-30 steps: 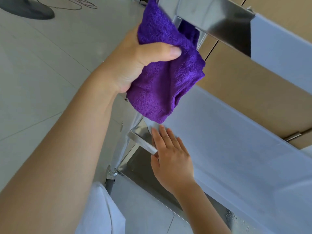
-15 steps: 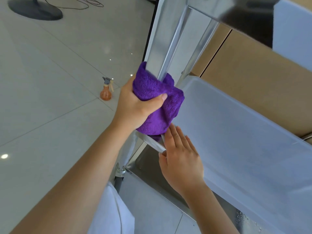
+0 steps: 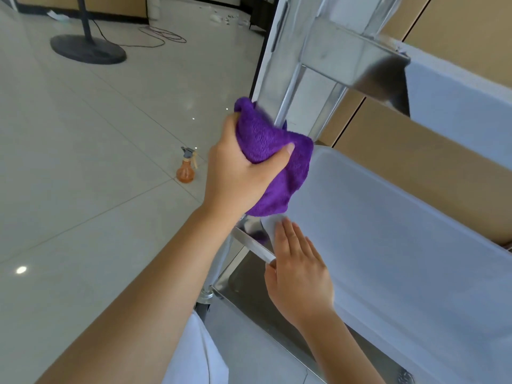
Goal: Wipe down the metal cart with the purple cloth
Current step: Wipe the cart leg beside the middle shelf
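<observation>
Pale glossy floor tiles [image 3: 83, 162] fill the left half of the frame, with ceiling lights mirrored in them as small bright dots. At upper left stands a dark round stand base [image 3: 88, 49] with a pole cut off by the top edge and a thin cable [image 3: 163, 36] looping away from it. Tan cabinet panels [image 3: 401, 151] run along the upper right. No writing or brand can be read anywhere.

On the floor at middle left sits a small orange spray bottle [image 3: 186, 170] with a grey trigger head; any label on it is too small to make out.

A metal cart [image 3: 279, 79] rises through the centre: a shiny upright post, a crossbar at upper right with blurred reflections, and a lower steel tray partly hidden by the arms. Its pale shelves [image 3: 388, 231] look matte whitish and are cut off at the right edge. A caster at bottom centre is mostly hidden behind a white garment [image 3: 194, 356].

The purple cloth [image 3: 273, 164], a bunched fuzzy terry rag, is at frame centre, pressed against the post just above the middle shelf corner. The left hand [image 3: 238, 173] is clenched around it, thumb across the front. The right hand [image 3: 299, 275] lies flat with straight fingers on the shelf's near corner, grasping nothing.
</observation>
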Available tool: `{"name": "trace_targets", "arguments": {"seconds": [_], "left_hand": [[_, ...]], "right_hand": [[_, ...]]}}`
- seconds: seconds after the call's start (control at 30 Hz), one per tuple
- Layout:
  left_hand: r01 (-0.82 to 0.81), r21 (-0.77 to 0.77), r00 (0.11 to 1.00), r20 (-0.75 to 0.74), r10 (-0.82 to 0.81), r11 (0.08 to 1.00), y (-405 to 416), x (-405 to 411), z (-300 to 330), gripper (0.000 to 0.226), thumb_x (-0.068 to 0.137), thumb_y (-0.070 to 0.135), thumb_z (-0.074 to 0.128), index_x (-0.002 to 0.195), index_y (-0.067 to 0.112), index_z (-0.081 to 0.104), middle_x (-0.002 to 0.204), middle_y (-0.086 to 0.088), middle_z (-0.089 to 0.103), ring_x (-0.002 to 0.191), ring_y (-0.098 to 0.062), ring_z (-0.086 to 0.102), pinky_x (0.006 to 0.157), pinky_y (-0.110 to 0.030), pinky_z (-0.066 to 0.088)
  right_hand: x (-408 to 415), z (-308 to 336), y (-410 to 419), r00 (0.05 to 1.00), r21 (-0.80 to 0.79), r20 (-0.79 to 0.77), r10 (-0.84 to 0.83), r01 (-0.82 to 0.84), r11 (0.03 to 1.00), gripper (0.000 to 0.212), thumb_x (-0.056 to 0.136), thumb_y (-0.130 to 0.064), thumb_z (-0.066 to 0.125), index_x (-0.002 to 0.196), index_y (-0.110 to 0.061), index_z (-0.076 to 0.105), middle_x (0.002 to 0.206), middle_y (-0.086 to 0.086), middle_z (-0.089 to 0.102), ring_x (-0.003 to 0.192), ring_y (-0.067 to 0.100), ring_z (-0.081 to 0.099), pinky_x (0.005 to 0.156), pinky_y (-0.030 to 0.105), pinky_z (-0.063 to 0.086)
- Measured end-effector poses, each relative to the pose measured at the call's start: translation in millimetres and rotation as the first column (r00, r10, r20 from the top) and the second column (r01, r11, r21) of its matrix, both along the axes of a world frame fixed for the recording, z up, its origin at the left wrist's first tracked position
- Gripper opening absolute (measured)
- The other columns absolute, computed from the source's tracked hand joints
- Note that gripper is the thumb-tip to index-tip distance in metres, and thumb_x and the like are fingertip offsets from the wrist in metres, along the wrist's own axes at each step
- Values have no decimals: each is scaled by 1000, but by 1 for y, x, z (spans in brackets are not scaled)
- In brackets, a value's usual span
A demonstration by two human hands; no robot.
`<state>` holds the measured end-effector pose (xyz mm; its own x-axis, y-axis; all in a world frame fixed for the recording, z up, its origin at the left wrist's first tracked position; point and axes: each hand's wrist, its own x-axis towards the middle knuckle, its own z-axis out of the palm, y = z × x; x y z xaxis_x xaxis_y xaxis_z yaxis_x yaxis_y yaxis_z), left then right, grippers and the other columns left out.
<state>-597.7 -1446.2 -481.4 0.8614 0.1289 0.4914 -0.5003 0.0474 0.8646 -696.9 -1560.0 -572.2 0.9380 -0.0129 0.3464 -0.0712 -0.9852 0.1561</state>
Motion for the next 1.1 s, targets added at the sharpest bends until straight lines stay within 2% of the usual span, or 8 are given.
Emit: {"name": "trace_targets", "arguments": {"seconds": [0.13, 0.27, 0.37, 0.6, 0.73, 0.87, 0.97, 1.1], "left_hand": [[-16, -16, 996, 93, 17, 1000, -1, 9, 57, 52, 66, 32, 80, 108, 13, 55, 88, 13, 62, 79, 2, 60, 73, -18, 51], [96, -52, 995, 46, -94, 994, 0, 15, 57, 50, 61, 30, 78, 102, 13, 57, 94, 0, 67, 87, -15, 64, 82, -38, 54], [138, -68, 990, -18, -140, 988, -1, 17, 31, 41, 56, 36, 73, 89, 16, 58, 82, 2, 64, 78, -14, 63, 74, -32, 55], [21, -62, 995, -96, -26, 998, -7, 11, -36, 39, 60, 36, 74, 92, 25, 55, 89, -1, 64, 82, -14, 64, 75, -22, 52], [-33, -16, 986, -161, 30, 999, -9, 0, -61, 43, 64, 25, 77, 100, 20, 53, 89, 15, 60, 79, 12, 59, 72, -4, 43], [-96, 47, 961, -255, 104, 994, -13, -13, -71, 56, 73, 25, 78, 119, 10, 50, 89, 24, 56, 77, 17, 58, 66, 0, 41], [-134, 185, 945, -273, 182, 974, -17, -28, -73, 62, 84, 31, 67, 132, 6, 37, 102, 12, 57, 87, 2, 59, 68, -1, 42], [-118, 423, 910, -315, 268, 898, -17, -44, -70, 54, 93, 26, 52, 136, 2, 32, 119, -13, 58, 104, -26, 59, 73, -15, 37]], "right_hand": [[0, 2, 0, 999, 5, -29, -14, 14, 1000, 68, 60, -23, 80, 121, 0, 62, 124, 13, 62, 112, 25, 62, 95, 33, 41], [0, 1, -1, 1000, 20, -12, -5, 6, 1000, 66, 60, -22, 80, 120, 0, 62, 124, 14, 62, 112, 26, 62, 95, 35, 38], [2, -2, -2, 1000, 27, 8, 4, -4, 1000, 65, 61, -20, 78, 120, 2, 62, 123, 16, 62, 112, 27, 62, 94, 37, 44], [6, 0, 1, 1000, 56, -2, -4, 4, 998, 56, 74, -20, 41, 123, 0, 60, 127, 17, 60, 116, 27, 59, 97, 38, 43], [7, -1, 0, 999, 48, -29, -16, 17, 999, 57, 70, -19, 64, 124, 0, 59, 128, 17, 59, 118, 27, 58, 99, 37, 40], [8, 2, 2, 997, 79, -67, -29, 34, 996, 68, 62, -17, 74, 125, 3, 57, 126, 19, 60, 116, 29, 59, 96, 38, 46], [7, 6, 3, 995, 113, -102, -18, 30, 993, 70, 60, -18, 76, 124, 6, 57, 125, 21, 60, 114, 30, 60, 94, 39, 47], [7, 10, 2, 985, 159, -171, -26, 54, 986, 76, 62, -19, 74, 130, 6, 51, 131, 21, 55, 121, 28, 55, 100, 37, 41]]}}
